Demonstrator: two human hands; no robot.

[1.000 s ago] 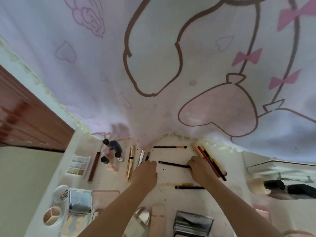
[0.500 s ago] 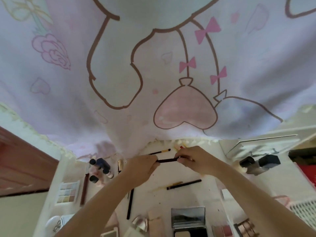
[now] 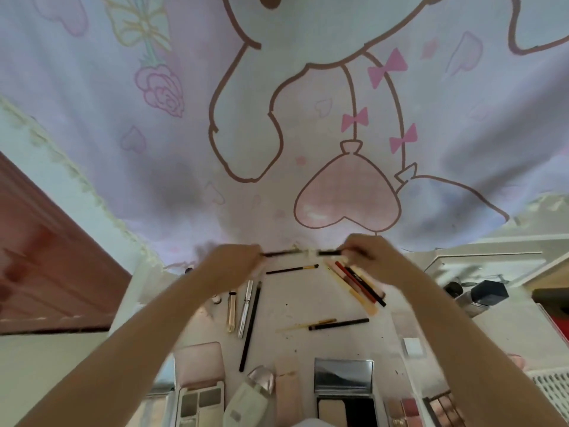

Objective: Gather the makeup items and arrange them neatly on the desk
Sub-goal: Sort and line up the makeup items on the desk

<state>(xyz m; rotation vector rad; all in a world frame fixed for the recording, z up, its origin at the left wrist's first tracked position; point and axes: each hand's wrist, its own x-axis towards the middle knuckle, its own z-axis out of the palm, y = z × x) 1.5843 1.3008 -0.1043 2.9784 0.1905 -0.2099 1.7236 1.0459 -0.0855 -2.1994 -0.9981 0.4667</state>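
A: Makeup brush (image 3: 281, 253), thin, dark, rod-shaped; held level at the far edge of the desk (image 3: 311, 306), against the printed cloth (image 3: 277, 149); left hand (image 3: 229, 266) pinches one end with curled fingers; right hand (image 3: 366, 257) is curled round the other end, which is blurred.

B: Noted; is it one stick or two between the hands?

A: Cannot tell; a pale smear breaks the line mid-span.

B: Surface contents?

A: Gold-tipped brush (image 3: 292, 269) lies just below the hands; red and black pencils (image 3: 358, 282) fan out diagonally under the right hand; silver tube (image 3: 246, 308), gold tube (image 3: 231, 311) and long black pencil (image 3: 250, 325) lie parallel, lengthwise; dark liner (image 3: 338, 323) lies crosswise beside a yellow stick (image 3: 304, 325).

B: Near edge?

A: Glossy pink compact (image 3: 198, 363), open; mirrored compact (image 3: 343, 377), rectangular; shadow palette (image 3: 443, 409), gridded pans.
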